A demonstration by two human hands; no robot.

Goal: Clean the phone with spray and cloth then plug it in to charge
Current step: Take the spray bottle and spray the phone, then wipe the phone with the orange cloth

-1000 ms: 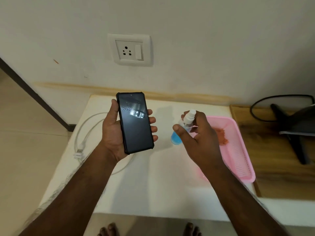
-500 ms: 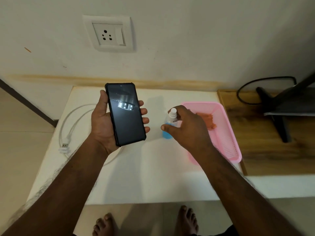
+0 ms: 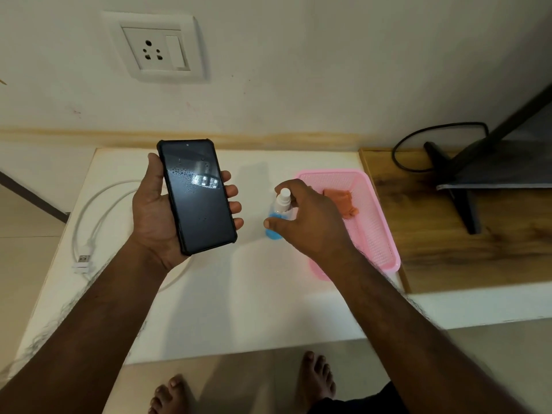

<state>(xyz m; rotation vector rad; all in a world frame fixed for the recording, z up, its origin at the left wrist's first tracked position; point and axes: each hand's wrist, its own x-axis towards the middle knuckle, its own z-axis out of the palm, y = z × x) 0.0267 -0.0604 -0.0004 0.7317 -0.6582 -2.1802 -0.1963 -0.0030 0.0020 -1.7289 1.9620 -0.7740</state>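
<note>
My left hand (image 3: 155,213) holds a black phone (image 3: 197,195) face up above the white table (image 3: 239,297); spray droplets speckle its dark screen. My right hand (image 3: 310,222) grips a small spray bottle (image 3: 277,216) with blue liquid and a white nozzle, standing upright on the table just right of the phone. An orange cloth (image 3: 340,201) lies in a pink basket (image 3: 379,228) directly behind my right hand. A white charging cable (image 3: 89,222) is coiled on the table's left side, its USB plug (image 3: 83,259) near the left edge.
A white wall socket with a switch (image 3: 155,49) sits on the wall above the table. To the right is a wooden surface (image 3: 466,258) carrying a dark stand (image 3: 460,186) and a black cord. My bare feet show below the table's front edge.
My right hand has lowered the spray bottle from in front of the phone down to the table beside the basket. The camera view has shifted down and right. The phone stays in my left hand.
</note>
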